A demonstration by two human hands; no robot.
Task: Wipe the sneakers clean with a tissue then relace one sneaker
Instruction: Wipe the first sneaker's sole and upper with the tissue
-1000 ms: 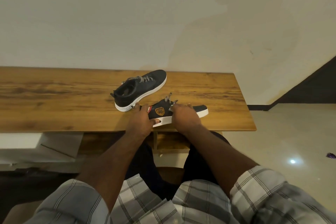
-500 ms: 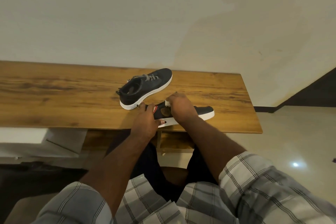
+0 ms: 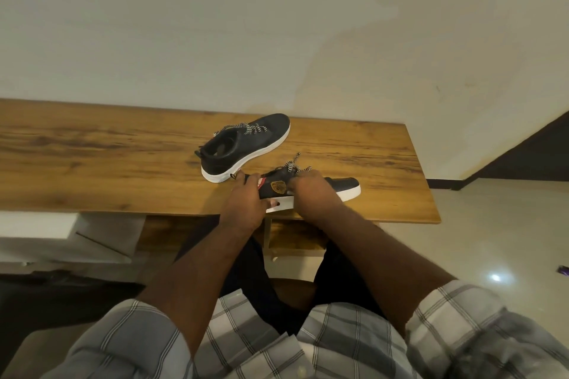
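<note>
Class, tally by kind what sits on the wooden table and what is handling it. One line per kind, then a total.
Black white-soled sneakers: 2, the far one and the near one
Bare hands: 2, left hand, right hand
Total: 4

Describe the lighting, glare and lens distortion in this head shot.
Head view: dim warm light; a bright glare spot on the floor tile; the table edge bows from the wide-angle lens; the hands cast a soft shadow by the near sneaker; the plaid sleeve at the bottom right is blurred.
</note>
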